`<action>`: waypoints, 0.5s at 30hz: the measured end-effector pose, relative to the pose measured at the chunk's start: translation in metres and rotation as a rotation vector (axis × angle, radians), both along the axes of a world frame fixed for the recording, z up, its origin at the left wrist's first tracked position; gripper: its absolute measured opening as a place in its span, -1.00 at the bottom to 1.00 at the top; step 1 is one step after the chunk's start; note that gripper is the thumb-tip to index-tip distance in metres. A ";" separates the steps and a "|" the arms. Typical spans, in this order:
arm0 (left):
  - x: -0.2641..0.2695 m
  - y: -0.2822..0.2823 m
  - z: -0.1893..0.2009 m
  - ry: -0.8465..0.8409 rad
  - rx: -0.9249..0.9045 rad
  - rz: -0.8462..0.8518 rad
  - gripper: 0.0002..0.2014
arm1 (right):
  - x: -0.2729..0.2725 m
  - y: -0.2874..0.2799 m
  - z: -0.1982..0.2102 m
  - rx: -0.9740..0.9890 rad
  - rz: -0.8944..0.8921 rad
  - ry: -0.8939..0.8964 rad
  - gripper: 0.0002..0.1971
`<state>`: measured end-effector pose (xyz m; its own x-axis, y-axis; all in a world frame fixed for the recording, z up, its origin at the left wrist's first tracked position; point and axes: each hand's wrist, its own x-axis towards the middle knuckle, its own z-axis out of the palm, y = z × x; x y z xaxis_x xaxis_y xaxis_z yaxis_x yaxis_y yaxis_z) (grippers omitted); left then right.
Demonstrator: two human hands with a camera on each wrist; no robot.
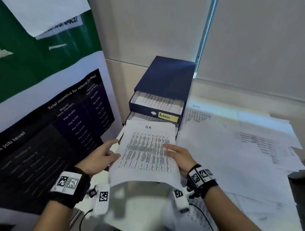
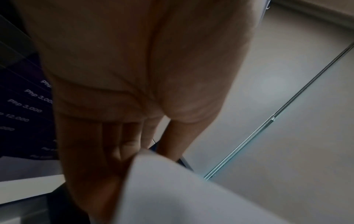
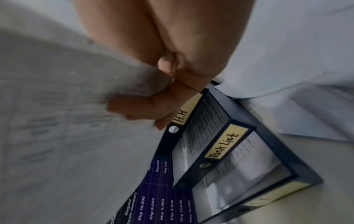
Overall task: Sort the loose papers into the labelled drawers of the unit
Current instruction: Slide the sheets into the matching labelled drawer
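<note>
The right hand pinched one edge of the H.R sheet. The left hand, fingers straight, steadied the other, holding it over the open H.R drawer of the unit, probably to slide it in.

Black wrist straps, checker tags — white cams.

Soft cool light fills the head view, strongest at right, where loose papers wash out pale; its bottom edge smears and straight lines bow. The left wrist view is dim, the left hand shadowed and soft. The right wrist view blurs the sheet, drawer labels sharper
</note>
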<state>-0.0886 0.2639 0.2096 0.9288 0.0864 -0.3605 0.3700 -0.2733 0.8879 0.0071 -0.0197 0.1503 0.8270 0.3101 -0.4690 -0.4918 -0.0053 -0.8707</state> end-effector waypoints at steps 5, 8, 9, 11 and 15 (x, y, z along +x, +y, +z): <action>-0.004 -0.003 0.002 0.005 -0.187 0.061 -0.61 | 0.031 0.007 0.002 -0.003 -0.131 -0.022 -0.77; 0.011 -0.008 -0.008 -0.057 -0.190 0.128 -0.56 | 0.049 0.010 0.009 -0.097 -0.188 -0.114 -0.80; 0.017 -0.009 -0.013 -0.070 -0.175 0.149 -0.57 | 0.048 0.009 0.014 -0.153 -0.163 -0.143 -0.79; 0.030 -0.012 -0.022 -0.096 -0.146 0.189 -0.58 | 0.042 0.005 0.022 -0.239 -0.051 -0.146 -0.70; 0.059 -0.017 -0.036 -0.152 -0.112 0.307 -0.62 | 0.016 0.000 0.030 -0.114 0.310 0.084 -0.70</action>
<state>-0.0300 0.2470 0.1734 0.9094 0.3373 -0.2432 0.2812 -0.0679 0.9572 0.0228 -0.0194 0.1804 0.6585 0.4827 -0.5774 -0.5216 -0.2605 -0.8125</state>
